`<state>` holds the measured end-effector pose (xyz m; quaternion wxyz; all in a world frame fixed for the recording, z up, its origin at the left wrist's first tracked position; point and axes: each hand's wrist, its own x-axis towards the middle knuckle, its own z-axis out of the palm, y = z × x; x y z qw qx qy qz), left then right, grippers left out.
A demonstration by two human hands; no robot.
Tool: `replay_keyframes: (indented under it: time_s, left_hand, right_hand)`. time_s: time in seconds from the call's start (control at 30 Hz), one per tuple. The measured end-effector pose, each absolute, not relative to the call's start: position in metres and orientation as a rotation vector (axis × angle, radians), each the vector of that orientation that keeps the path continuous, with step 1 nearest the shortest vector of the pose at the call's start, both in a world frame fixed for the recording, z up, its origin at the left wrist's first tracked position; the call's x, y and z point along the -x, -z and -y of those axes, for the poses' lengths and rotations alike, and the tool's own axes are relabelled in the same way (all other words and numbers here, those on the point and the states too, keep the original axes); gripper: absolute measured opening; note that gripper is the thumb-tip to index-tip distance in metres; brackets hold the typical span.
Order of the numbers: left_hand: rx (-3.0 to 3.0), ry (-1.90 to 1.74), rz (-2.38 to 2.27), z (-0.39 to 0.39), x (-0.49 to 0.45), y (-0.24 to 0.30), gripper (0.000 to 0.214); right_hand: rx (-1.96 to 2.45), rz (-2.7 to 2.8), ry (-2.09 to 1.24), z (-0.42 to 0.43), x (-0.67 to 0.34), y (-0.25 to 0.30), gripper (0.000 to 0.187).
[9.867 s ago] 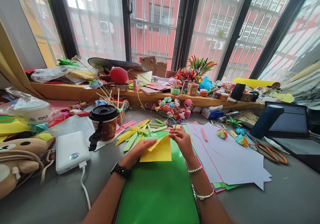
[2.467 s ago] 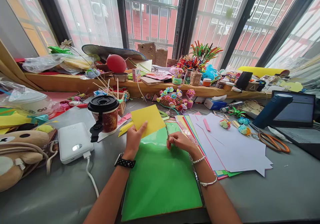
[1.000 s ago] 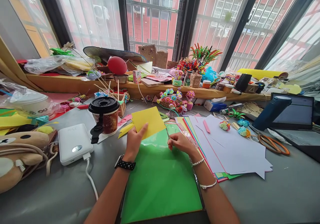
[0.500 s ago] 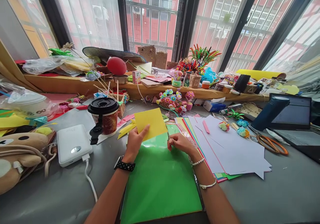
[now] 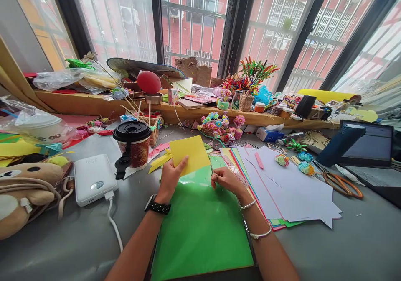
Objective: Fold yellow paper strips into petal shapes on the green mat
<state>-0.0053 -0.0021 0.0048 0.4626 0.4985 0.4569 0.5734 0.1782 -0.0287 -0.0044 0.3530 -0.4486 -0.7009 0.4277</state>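
Observation:
My left hand (image 5: 170,176) pinches the lower edge of a folded yellow paper (image 5: 189,152) and holds it up, tilted, above a green sheet (image 5: 200,226) that lies flat in front of me. My right hand (image 5: 224,178) is closed around a thin tool, probably small scissors (image 5: 212,172), whose tip points up at the paper's right edge. A black watch sits on my left wrist and bead bracelets on my right.
A lidded coffee cup (image 5: 133,144) and a white power bank (image 5: 94,179) with its cable stand to the left. A stack of white and coloured sheets (image 5: 282,185) lies to the right, with orange scissors (image 5: 343,184), a blue bottle (image 5: 340,145) and a laptop (image 5: 369,147) beyond. Craft clutter fills the sill.
About ten seconds ago the yellow paper lay on the green sheet under both hands. It is now lifted in my left hand, and over the last second both hands have stayed almost still.

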Motion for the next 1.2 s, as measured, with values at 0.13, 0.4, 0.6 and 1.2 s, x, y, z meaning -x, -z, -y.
replay_keyframes:
  time_s: [0.13,0.4,0.6,1.2]
  left_hand:
    - [-1.237,-1.390,-1.084,0.0032,0.0050,-0.0060,0.038]
    - [-1.265,-1.393,-1.120,0.0028,0.0048,-0.0057,0.042]
    - [-1.264,-1.377,-1.124,0.0037,0.0044,-0.0074,0.045]
    - [-1.275,-1.369,-1.083,0.0038,0.0044,-0.0069,0.043]
  right_hand:
    - [1.161,1.814,-1.142,0.0269,-0.1800,0.0068,0.049]
    - [1.203,1.840,-1.026,0.0254,-0.1810,0.0083,0.049]
    - [1.203,1.845,-1.038,0.0243,-0.1827,0.0112,0.049]
    - [1.225,1.785,-1.045,0.0246,-0.1805,0.0092,0.042]
